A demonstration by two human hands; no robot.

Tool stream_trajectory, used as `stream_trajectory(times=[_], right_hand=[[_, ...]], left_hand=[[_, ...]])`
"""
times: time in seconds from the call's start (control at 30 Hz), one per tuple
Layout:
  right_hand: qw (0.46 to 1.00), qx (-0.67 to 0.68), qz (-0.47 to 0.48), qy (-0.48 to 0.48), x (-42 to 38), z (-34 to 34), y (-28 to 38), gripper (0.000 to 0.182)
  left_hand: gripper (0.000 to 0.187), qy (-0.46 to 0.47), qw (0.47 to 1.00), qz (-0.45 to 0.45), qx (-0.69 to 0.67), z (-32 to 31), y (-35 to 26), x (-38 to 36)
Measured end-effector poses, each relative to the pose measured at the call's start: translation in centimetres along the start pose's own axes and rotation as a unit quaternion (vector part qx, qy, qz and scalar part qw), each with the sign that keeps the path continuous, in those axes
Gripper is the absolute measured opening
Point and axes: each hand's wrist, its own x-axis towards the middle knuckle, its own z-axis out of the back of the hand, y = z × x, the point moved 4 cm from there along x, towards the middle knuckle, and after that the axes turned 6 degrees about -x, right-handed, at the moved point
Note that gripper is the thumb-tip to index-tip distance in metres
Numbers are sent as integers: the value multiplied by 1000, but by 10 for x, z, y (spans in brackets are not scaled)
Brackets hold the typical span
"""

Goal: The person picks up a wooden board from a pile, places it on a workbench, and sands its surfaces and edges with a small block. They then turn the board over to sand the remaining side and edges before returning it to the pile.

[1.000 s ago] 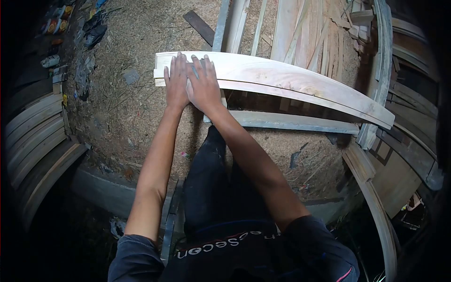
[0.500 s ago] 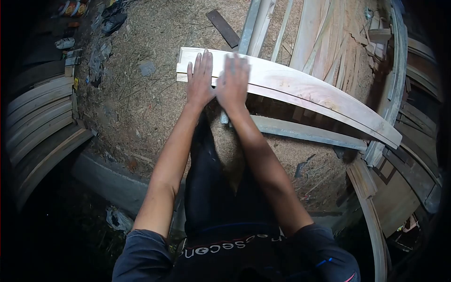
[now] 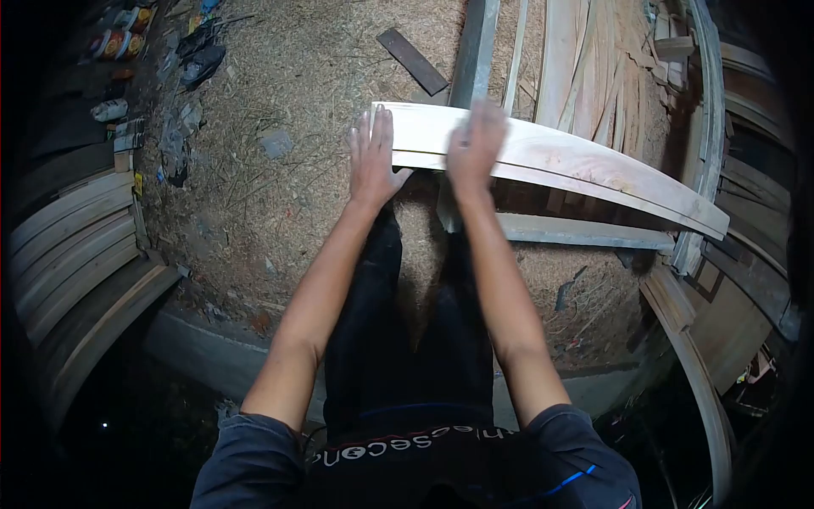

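A pale curved wooden board (image 3: pixel 585 165) with a dark groove along its lower edge lies across a grey beam (image 3: pixel 476 59) and reaches down to the right. My left hand (image 3: pixel 371 161) rests at the board's left end, its fingers stretched out over the end and the thumb apart. Farther right, my right hand (image 3: pixel 476 148) is on the board's face, blurred by motion. Its fingers are smeared, so whether it holds anything is hidden.
A dark flat wood strip (image 3: pixel 412 61) lies on the shavings-covered ground. Long planks (image 3: pixel 568 59) lie at the upper right. Another beam (image 3: pixel 585 232) runs below the board. Curved boards (image 3: pixel 76 229) are stacked at the left.
My right hand has moved right along the board, away from my left hand. The board's left end now shows farther right, and my left hand covers part of it.
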Motion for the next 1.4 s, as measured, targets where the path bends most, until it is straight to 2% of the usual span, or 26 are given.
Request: stream_trajectory(times=[0.03,0.1,0.17,0.23,0.27,0.3,0.37,0.43,0.5,0.53,0.57,0.63,0.67,0.7,0.73,0.77,0.87,0.9,0.97,1.0,1.1,1.13,1.2,1.27,1.3,1.4], right_hand=[[997,70,6,39,2,-13,31,55],[991,71,79,80,-1,-27,83,46],[982,106,90,126,18,-22,90,41],[976,102,59,181,39,-13,59,37],[975,111,13,192,49,0,42,33],[990,36,23,135,52,-3,12,31],[992,-28,7,125,56,1,-9,30],[991,6,-24,128,53,-5,10,28],[989,78,-21,127,46,-22,56,21],[984,93,3,149,44,-31,82,20],[981,117,19,151,41,-37,105,20],[979,126,42,155,33,-44,117,22],[980,150,68,110,29,-40,114,24],[978,173,95,65,25,-37,109,26],[981,157,78,87,21,-31,90,33],[987,126,79,60,21,-18,71,34],[1000,6,6,-13,9,13,10,37],[998,-43,-38,7,2,21,8,40],[995,-71,-64,-16,-17,10,26,46],[999,-24,-40,-3,-31,-8,33,56],[993,64,48,92,-66,-39,107,55],[993,37,49,105,-72,-37,123,56],[989,62,70,111,-67,-27,119,56],[984,73,112,113,-66,-17,101,57],[987,63,100,108,-67,-10,85,57],[998,5,18,57,-67,8,45,57]], left_hand=[[120,4,1000,-1,-1,-5,7,-3],[120,-36,999,-26,3,-17,20,-2],[120,-36,999,-21,-29,-11,19,0],[119,19,998,-26,-47,-1,15,-2],[120,22,998,-31,-44,1,14,-1],[120,21,998,-31,-46,2,14,-1],[122,7,996,-32,-86,1,15,-1],[128,-7,994,-46,-102,-1,16,-2],[134,-45,965,-69,-248,3,19,-1],[139,-26,946,-54,-319,8,21,-1],[133,-15,901,-34,-433,14,20,-1],[116,-48,910,-87,-403,0,42,5],[116,-46,910,-87,-403,-4,48,1],[105,-31,899,-85,-428,8,42,0],[96,-17,888,-83,-452,15,40,-1],[96,-19,889,-83,-451,17,40,0],[74,-10,907,-97,-409,13,41,1],[74,-10,906,-97,-411,9,39,0],[68,-45,900,-74,-426,4,37,2],[68,-42,900,-75,-427,1,37,0],[67,-6,858,-32,-513,-3,52,-4],[67,5,841,-20,-540,-3,57,-3],[67,21,826,-7,-564,-5,63,-5],[66,50,775,24,-629,-13,67,-11],[66,64,747,40,-660,-16,67,-12],[67,58,756,66,-649,-15,61,-13]])
